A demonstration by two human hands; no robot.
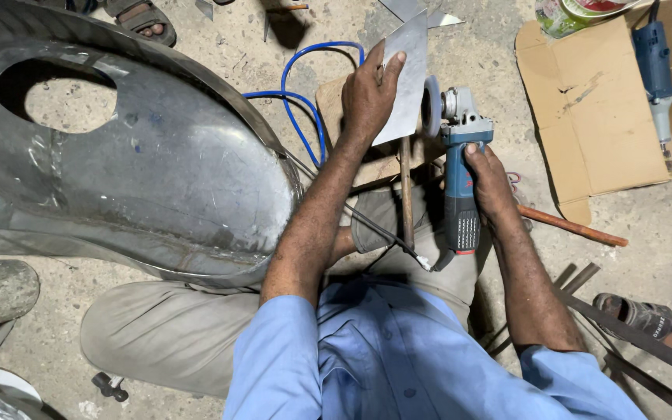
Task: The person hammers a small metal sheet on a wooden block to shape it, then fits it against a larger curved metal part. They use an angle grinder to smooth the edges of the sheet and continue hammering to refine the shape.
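The left hand [369,97] holds a thin grey sheet-metal plate [407,74] upright, its fingers [389,61] closed over the far top edge and the palm pressed flat on the left face, while the lower edge of the plate rests on a worn wooden block [373,159] that lies on the concrete floor [476,47]. The right hand [490,183] grips the blue and grey angle grinder [456,167] around its body, fingers wrapped closed, and the round grinding disc [432,106] stands just at the right edge of the plate, touching it or very near; I cannot tell which. To do this step well, in my judgement, the plate must stay firm against the block so it does not shake, and the disc should meet the edge at a small angle with light, even pressure. The left fingers are on the far edge, near to the disc, so keeping them on the left side is safer. The black power cable [367,222] runs under the left forearm and across the knee, and it should stay behind the tool. A slim wooden-handled rod [406,194] lies between both hands. On the left rests a big curved grey steel shell with 1 oval hole [157,171]; a blue hose [301,101] loops at the far side, and 1 more blue power tool [656,70] lies on flat brown cardboard [585,140] at the far right.
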